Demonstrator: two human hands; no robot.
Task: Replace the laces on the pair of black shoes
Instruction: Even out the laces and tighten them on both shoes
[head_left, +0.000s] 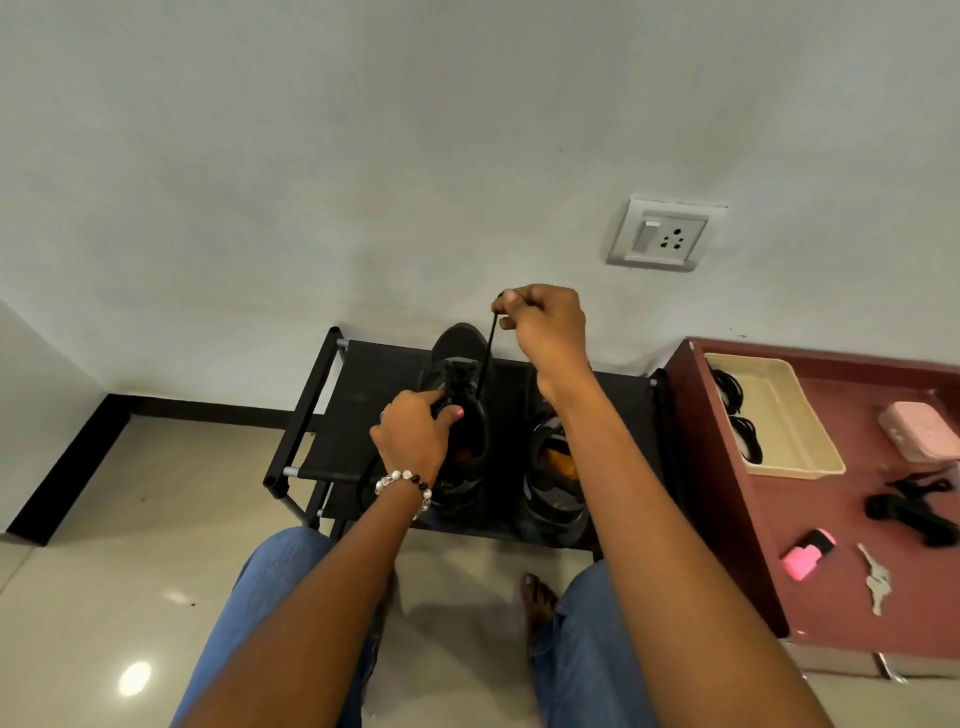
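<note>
A black lace (485, 353) runs taut from the eyelet area of the left black shoe (460, 395) up to the right hand (545, 325), whose fingers (511, 299) are curled and pinching the lace's upper end above the shoe's toe. That shoe stands on the top tier of a black shoe rack (374, 395), toe toward the wall. The left hand (413, 436), with a bead bracelet (402, 480) at its wrist, grips the shoe at its tongue and collar: the fingers are curled round the near edge of the lacing area and the thumb, its nail painted pink, lies across the opening. The second black shoe (553, 483) sits just right of the first on the same tier, partly hidden by the right forearm; whether it carries a lace I cannot tell. Right of the rack stands a maroon worktop (831, 525), touching or nearly touching the rack's end. On it, farthest from the person, is a cream tray (779, 415) with dark bundles, probably laces, along its left side. Beyond the tray to the right lies a pink case (919, 428); nearer the person lie a heap of black laces (914, 512), a pink highlighter (808, 553) and keys (875, 577). A wall socket (662, 236) is above the rack.
</note>
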